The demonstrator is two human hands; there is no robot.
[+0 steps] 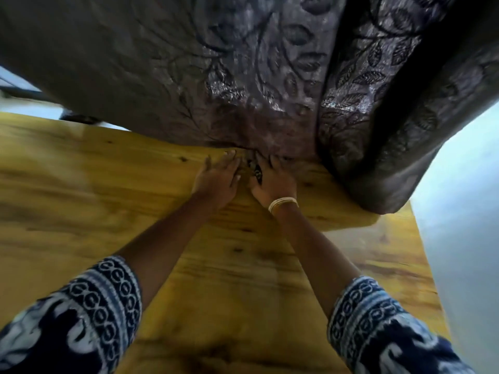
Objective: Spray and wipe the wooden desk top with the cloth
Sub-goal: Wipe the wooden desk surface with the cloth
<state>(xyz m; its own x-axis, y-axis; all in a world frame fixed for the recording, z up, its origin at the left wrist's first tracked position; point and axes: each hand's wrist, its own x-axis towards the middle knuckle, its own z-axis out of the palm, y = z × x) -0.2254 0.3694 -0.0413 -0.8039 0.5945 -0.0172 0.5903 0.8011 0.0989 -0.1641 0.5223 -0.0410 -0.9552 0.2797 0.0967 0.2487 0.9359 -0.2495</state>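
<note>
A person leaned over the wooden desk top (89,190), both arms stretched to its far edge where a dark leaf-patterned curtain (270,76) hung down and bunched on the wood. At left, bare yellow board ran to the edge of the picture, glossy and streaked with grain. The left hand (217,179) lay palm down near the curtain's hem, its fingers straight and loosely spread, gripping nothing. Just beside it, something small and dark (256,170) showed between the two hands; whether this was the wiping cloth could not be told. The right hand (272,182), a pale bangle (283,203) on its wrist, reached under the hem, its fingertips hidden in the fabric, so how far they were curled could not be told. The hands probably met there to push the drape back and clear the surface. No spray bottle or other container appeared in view.
</note>
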